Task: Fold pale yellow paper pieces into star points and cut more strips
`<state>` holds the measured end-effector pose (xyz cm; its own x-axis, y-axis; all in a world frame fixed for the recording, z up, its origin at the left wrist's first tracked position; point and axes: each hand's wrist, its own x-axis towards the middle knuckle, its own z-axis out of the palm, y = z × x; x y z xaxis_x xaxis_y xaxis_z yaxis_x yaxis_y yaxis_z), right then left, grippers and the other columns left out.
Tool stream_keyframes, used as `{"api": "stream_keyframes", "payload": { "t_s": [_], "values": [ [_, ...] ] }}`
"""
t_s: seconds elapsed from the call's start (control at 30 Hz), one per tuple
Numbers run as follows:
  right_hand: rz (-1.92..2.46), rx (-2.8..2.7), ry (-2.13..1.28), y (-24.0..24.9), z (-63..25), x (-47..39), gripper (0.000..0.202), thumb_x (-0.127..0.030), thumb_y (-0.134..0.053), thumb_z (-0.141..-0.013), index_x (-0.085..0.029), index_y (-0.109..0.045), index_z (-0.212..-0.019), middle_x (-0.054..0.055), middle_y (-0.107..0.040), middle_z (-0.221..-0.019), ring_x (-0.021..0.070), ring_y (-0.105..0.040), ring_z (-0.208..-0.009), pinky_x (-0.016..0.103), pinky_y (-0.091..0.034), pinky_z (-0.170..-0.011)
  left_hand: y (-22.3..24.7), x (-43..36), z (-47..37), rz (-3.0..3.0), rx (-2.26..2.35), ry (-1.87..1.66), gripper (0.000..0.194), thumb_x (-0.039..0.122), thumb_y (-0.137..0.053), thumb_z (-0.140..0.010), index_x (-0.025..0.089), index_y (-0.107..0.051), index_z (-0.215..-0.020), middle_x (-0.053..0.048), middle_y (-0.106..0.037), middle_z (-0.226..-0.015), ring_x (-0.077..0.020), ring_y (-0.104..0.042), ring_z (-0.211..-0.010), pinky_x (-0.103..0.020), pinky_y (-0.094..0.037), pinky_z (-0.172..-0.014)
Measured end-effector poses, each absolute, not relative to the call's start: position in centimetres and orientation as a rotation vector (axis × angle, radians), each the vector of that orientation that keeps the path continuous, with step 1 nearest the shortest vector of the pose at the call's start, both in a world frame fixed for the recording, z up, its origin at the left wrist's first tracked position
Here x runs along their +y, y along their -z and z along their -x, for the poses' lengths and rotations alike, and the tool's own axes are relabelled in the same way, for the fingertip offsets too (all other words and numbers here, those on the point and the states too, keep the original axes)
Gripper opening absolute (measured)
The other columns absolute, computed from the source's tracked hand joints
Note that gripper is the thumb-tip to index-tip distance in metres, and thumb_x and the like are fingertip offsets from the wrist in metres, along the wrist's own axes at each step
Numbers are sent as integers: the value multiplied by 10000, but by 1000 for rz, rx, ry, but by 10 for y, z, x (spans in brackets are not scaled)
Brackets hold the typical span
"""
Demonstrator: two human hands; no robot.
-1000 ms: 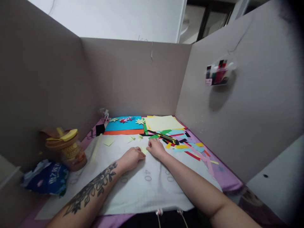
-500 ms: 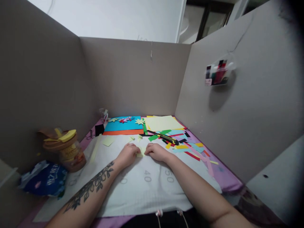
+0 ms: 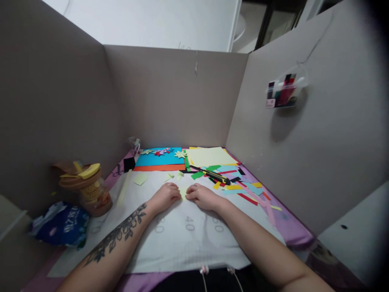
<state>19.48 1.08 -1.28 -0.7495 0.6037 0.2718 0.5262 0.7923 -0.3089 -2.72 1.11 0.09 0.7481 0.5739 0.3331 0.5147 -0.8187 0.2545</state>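
A small pale yellow piece of paper [image 3: 183,192] lies between my hands on the white numbered sheet [image 3: 182,247]. My left hand [image 3: 167,196] has its fingers curled together on the paper's left edge. From the right, my right hand [image 3: 203,195] pinches the same paper, thumb and fingers close together. The fingertips partly cover it, so its folds cannot be made out. Just beyond lie two small folded yellow pieces [image 3: 180,174]. A flat yellow square [image 3: 140,179] and a long yellow strip [image 3: 124,188] rest to the left.
A black and yellow utility knife [image 3: 214,175] lies among coloured paper scraps [image 3: 240,188]. Folded paper stars [image 3: 164,152] sit on a blue sheet [image 3: 148,161], beside cream sheets [image 3: 209,156]. Left stand a lidded cup [image 3: 91,192] and a blue packet [image 3: 62,225]. Grey panels [image 3: 179,97] enclose the table.
My left hand has shifted slightly right, nearer my right hand, and its fingers cover the paper's left edge. The whole view has moved a little.
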Motion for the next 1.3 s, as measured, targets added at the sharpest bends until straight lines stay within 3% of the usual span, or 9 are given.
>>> {"api": "stream_keyframes", "payload": {
  "t_s": [0.2, 0.43, 0.63, 1.3],
  "values": [
    [1045, -2399, -348, 17, -187, 13, 247, -97, -510, -798, -170, -629, -1001, 71, -621, -978, 186, -516, -953, 328, -388, -887, 0, 12, 27, -2756, 848, -584, 272, 40, -469, -778, 191, -690, -824, -34, -693, -847, -159, -594, -838, -287, -431, -823],
    [1191, -2310, -372, 29, -174, 34, 104, -140, -535, -791, -178, -625, -753, 50, -588, -953, 180, -480, -932, 312, -360, -854, -1, 6, 30, -2806, 813, -448, 443, 4, -451, -687, 221, -664, -1009, -38, -646, -933, -169, -569, -892, -245, -435, -787],
    [1317, -2238, -391, 30, -166, 38, 83, -170, -582, -743, -171, -626, -672, 43, -598, -931, 173, -488, -892, 293, -354, -819, -3, 2, 25, -2972, 824, -321, 410, 53, -457, -732, 262, -666, -1016, -39, -575, -812, -174, -534, -813, -241, -403, -701],
    [1439, -2207, -323, 26, -159, 31, 116, -170, -546, -767, -178, -620, -678, 45, -590, -928, 176, -494, -892, 282, -367, -781, -3, 2, 24, -2988, 824, -319, 396, 76, -445, -755, 265, -663, -1028, -42, -573, -821, -170, -527, -805, -240, -404, -700]
  ]
}}
